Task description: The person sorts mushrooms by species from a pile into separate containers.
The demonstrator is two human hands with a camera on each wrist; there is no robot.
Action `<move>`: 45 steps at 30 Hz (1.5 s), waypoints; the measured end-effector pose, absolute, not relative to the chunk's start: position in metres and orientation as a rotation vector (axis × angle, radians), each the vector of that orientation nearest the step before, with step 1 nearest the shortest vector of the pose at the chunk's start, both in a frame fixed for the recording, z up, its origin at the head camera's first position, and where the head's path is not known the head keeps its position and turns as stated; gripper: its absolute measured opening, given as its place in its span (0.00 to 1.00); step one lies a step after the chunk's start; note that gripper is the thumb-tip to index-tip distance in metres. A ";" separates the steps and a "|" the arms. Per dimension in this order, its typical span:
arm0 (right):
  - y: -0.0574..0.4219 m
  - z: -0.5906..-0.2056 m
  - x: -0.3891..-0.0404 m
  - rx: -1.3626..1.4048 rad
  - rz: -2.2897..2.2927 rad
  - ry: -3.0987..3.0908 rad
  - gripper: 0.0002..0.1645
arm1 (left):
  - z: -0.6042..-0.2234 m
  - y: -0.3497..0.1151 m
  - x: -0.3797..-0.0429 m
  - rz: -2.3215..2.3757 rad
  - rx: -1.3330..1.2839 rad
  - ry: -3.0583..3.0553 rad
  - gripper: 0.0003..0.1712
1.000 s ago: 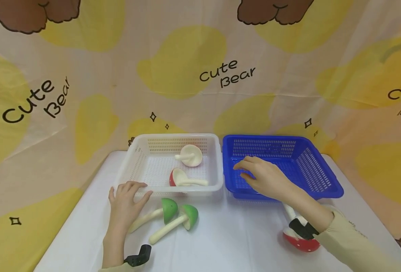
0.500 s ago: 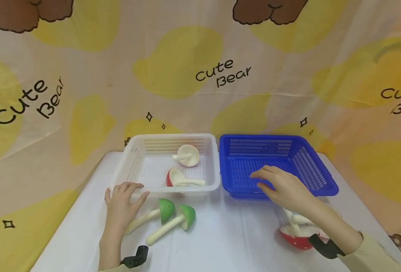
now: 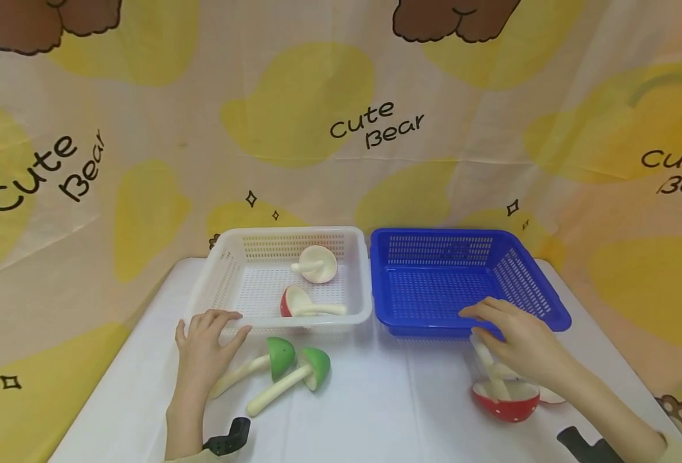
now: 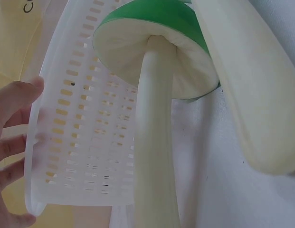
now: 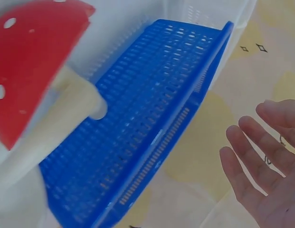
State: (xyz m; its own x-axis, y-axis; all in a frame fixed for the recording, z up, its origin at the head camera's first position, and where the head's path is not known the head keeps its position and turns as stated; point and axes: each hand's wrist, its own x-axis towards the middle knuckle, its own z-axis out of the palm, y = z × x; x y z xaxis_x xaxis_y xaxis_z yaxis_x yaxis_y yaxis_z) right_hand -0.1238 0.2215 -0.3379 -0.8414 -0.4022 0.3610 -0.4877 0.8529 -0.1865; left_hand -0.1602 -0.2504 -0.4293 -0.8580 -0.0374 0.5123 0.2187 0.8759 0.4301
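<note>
My left hand (image 3: 204,347) rests with relaxed fingers at the front left rim of the white basket (image 3: 306,321). Beside it on the table lie two green-capped toy mushrooms (image 3: 316,370) with cream stems. Inside the white basket are two red-capped toy mushrooms (image 3: 297,302), undersides showing. My right hand (image 3: 520,341), holding nothing, hovers over the front rim of the blue basket (image 3: 398,329), fingers loosely bent. Just below it sits a red toy mushroom with white dots (image 3: 505,411), stem up. Another mushroom (image 3: 551,395) is partly hidden behind that one and my forearm.
The two baskets stand side by side at the back of the white-covered table (image 3: 369,411). A yellow and beige printed cloth (image 3: 294,109) hangs right behind them. Black camera mounts (image 3: 227,437) are worn on the wrists.
My right hand has drawn back from over the blue basket, rightward and toward me, to above the red mushrooms. The left hand stays at the white basket's rim. The view shifts slightly.
</note>
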 end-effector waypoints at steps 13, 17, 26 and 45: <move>0.262 -0.376 -0.110 0.512 0.497 -2.804 0.17 | -0.431 -0.250 -0.161 -0.681 -0.131 -2.534 0.16; 0.270 -0.386 -0.106 0.452 0.525 -2.852 0.17 | -0.430 -0.250 -0.161 -0.678 -0.124 -2.542 0.16; 0.289 -0.409 -0.107 0.469 0.518 -2.817 0.16 | -0.429 -0.250 -0.160 -0.678 -0.115 -2.553 0.16; 0.309 -0.434 -0.113 0.515 0.502 -2.752 0.15 | -0.431 -0.251 -0.160 -0.663 -0.119 -2.539 0.16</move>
State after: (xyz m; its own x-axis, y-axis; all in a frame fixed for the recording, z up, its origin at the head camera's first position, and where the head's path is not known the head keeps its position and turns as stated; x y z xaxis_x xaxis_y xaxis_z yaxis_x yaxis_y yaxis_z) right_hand -0.1133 0.3095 -0.4341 -0.8920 -0.2910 0.3460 -0.3944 0.8750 -0.2807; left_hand -0.1603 -0.2507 -0.4306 -0.8667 -0.0423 0.4970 0.2060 0.8771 0.4339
